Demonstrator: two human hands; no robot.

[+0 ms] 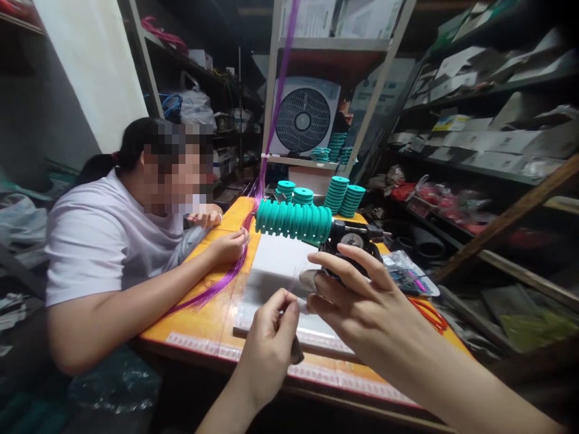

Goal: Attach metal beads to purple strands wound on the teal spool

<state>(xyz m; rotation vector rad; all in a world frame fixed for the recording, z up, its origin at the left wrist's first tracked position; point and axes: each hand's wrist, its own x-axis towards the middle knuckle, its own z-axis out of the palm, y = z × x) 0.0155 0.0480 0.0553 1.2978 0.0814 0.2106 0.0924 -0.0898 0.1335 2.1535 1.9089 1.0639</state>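
Observation:
My left hand [274,337] is closed in a pinch near the front edge of the table. A few hair-thin strands [295,278] rise from between its thumb and forefinger. Just to the right, my right hand [357,301] has its outer fingers spread. Pale covers [309,279] sit on the fingertips closest to my left hand, and I make out nothing held there. Beyond both hands, a row of green ridged spools [294,220] lies sideways on a black winding device [350,238], partly hidden by my right hand. A white board [271,271] lies beneath.
A co-worker [99,241] at the left pinches purple strands [217,289] on the orange table [203,247]. More purple strands [281,78] hang from above. Green spools [336,194] stand stacked behind. A box fan [303,117], a tray [409,277] and loaded shelves surround the table.

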